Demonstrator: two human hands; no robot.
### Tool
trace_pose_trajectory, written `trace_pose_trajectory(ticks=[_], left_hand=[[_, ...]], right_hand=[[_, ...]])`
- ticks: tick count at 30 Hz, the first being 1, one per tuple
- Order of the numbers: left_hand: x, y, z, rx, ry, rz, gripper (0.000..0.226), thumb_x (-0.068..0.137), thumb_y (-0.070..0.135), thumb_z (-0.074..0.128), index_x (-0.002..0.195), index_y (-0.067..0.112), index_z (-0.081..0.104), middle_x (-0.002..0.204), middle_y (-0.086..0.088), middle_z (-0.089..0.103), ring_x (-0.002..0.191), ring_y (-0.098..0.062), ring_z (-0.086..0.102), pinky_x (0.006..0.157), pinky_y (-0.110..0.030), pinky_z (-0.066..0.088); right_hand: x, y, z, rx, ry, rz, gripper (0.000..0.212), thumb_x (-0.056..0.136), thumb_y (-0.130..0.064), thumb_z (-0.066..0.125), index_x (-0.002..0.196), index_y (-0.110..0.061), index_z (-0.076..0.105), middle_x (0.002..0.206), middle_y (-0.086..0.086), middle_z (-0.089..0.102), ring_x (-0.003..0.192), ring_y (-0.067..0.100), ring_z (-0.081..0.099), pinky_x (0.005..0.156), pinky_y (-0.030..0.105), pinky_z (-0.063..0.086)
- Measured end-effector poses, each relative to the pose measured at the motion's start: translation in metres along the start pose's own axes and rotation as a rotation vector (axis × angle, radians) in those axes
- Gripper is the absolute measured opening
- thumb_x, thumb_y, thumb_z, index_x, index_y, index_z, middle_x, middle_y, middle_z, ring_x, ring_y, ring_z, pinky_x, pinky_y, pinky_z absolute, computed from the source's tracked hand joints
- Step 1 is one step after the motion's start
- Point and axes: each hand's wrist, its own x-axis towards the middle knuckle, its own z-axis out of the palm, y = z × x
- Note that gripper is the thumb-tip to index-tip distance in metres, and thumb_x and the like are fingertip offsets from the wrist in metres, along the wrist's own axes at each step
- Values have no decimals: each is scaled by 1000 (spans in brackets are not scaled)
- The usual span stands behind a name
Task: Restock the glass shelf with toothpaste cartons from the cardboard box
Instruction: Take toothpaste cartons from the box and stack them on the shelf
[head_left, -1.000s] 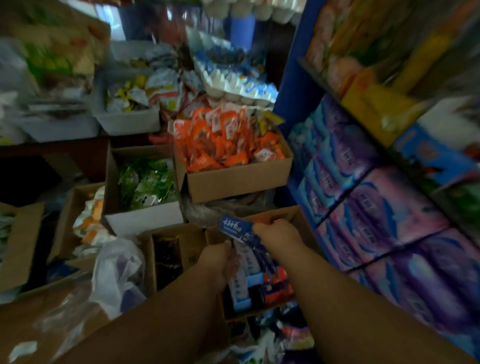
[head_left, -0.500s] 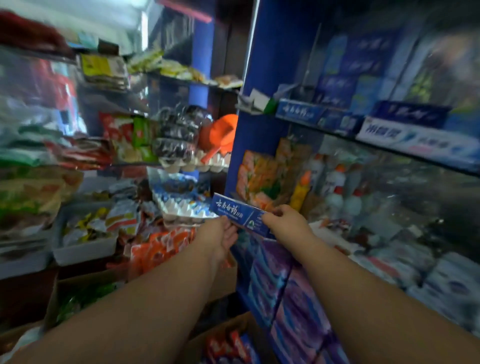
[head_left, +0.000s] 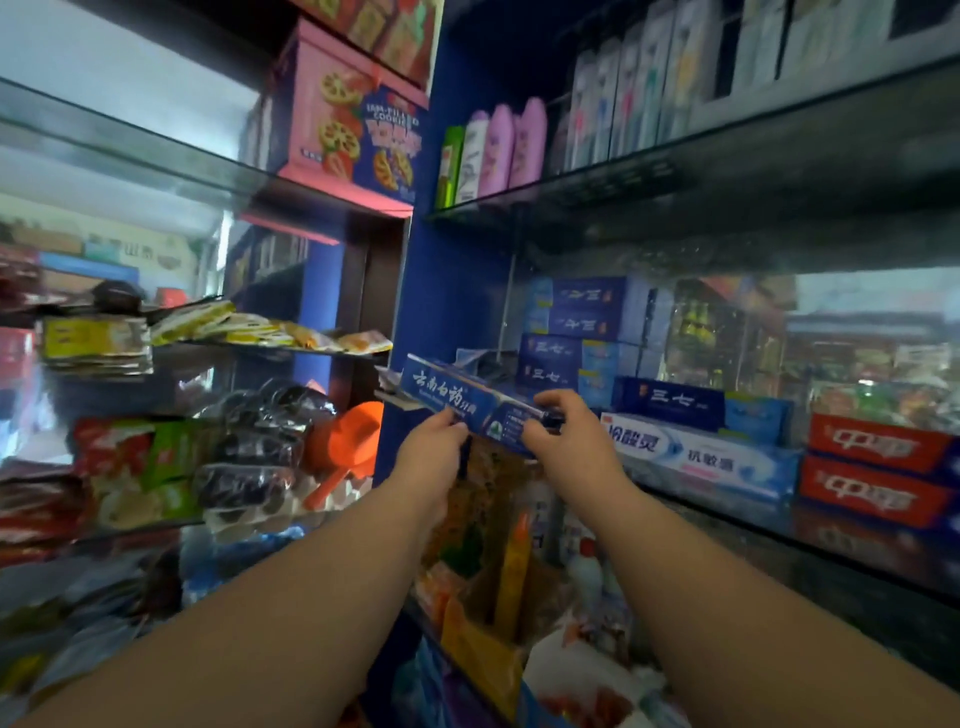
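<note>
Left hand (head_left: 431, 449) and right hand (head_left: 566, 441) are pinching the toothpaste carton (head_left: 467, 402) by its long edges near the glass shelf (head_left: 831, 551); probably light, stiff, crushable.

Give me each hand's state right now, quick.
Left hand: holding the blue toothpaste carton near its middle.
Right hand: holding the same carton at its right end.
</note>
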Motion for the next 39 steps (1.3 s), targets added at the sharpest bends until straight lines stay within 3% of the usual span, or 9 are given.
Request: trace_pose_trajectory(ticks=[4,6,9,13,15,22,27,34,39], left_hand=[[35,24,32,497,-73,144,56,100,18,43,151,28,23,148,-6,38,117,-22,49,85,-24,37],[57,30,47,736,-137,215,59,102,21,39,154,24,11,159,-5,16,142,-26,24,105,-29,32],[90,24,67,986,-197,218,58,103,28,35,154,20,8,161,-4,-10,148,-29,-8,120,-41,8],[118,10,91,1171,-189,284,48,104,18,25,150,6,19,161,-14,0,148,-30,-6,119,-46,-5],[126,3,98,1272,-213,284,45,102,7,22,148,5,24,160,-17,-1,148,-31,-8,118,-54,-2],[148,-9,101,1580,-316,291,50,101,5,29,149,10,18,160,-12,2,148,-28,-6,115,-63,4],[148,-8,106,1730,-318,391,53,97,2,37,148,9,21,159,-16,9,148,-32,-1,116,-60,5],[149,-11,107,1780,-304,429,57,98,7,36,151,10,13,160,-15,8,148,-32,-2,118,-57,2],[145,-13,104,1732,-309,435,57,99,13,38,150,9,14,159,-17,8,148,-34,-2,118,-56,0]], right_hand=[[47,1,-23,69,107,-34,27,94,-24,56,120,-22,49,106,-5,53,87,10,56,68,25,45],[70,8,-32,72,131,-34,23,95,-22,54,117,-23,48,105,-5,51,85,10,56,66,26,46],[100,23,-38,47,153,-2,18,96,-22,51,113,-26,47,107,-4,52,94,21,59,81,42,52],[127,47,-33,11,173,39,24,97,-19,49,121,-20,49,111,0,54,97,25,59,86,45,51],[136,59,-25,-10,173,58,24,97,-18,48,121,-19,48,113,3,54,97,27,58,85,43,49],[160,84,-6,27,179,108,13,97,-14,45,107,-23,42,111,13,58,86,25,55,72,34,44],[167,85,-2,88,155,149,27,99,-13,45,125,-16,42,113,8,53,93,25,55,80,36,46],[167,86,2,92,143,179,35,101,-19,43,136,-16,37,129,9,51,99,23,52,79,31,40],[162,90,5,53,161,178,37,101,-26,42,137,-21,36,127,13,56,96,25,55,75,31,40]])
